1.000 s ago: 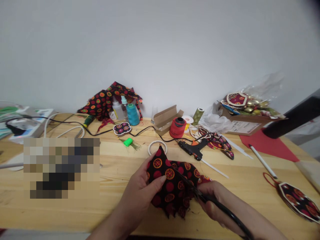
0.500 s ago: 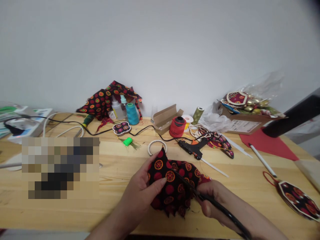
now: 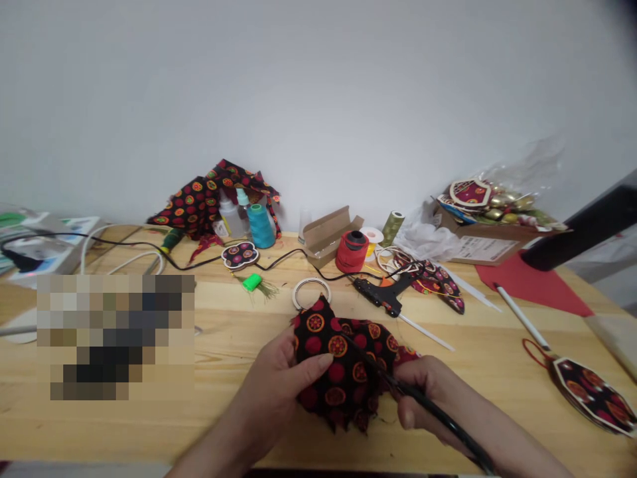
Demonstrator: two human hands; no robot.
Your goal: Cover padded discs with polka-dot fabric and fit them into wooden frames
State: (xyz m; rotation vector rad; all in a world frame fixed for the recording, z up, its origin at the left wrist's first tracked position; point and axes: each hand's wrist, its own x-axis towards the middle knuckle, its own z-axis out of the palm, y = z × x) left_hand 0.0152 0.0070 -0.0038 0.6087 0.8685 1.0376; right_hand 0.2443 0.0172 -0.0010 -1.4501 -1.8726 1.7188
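My left hand (image 3: 283, 375) pinches a piece of patterned fabric (image 3: 333, 395), black with red dots and orange-ringed circles, its lower edge ragged. The thumb lies on top of the cloth and the other fingers are hidden beneath. My right hand (image 3: 428, 398) grips black-handled scissors (image 3: 438, 415) whose dark blades lie across the cloth, pointing up and left. Whether the blades are parted is hard to make out against the dark print. Just beyond the fabric lies a pale ring (image 3: 311, 292), partly covered by its top corner.
A black glue gun (image 3: 381, 295) with a white stick lies behind the cloth. Farther back stand a red thread spool (image 3: 352, 252), a small cardboard box (image 3: 328, 236) and a turquoise thread cone (image 3: 261, 227). An octagonal ornament (image 3: 592, 395) is at right. A blurred patch covers the left.
The view has shifted slightly. My left fingers sit a little lower at the fabric's edge, and the cloth's top corner looks more folded down. Both hands keep their hold.
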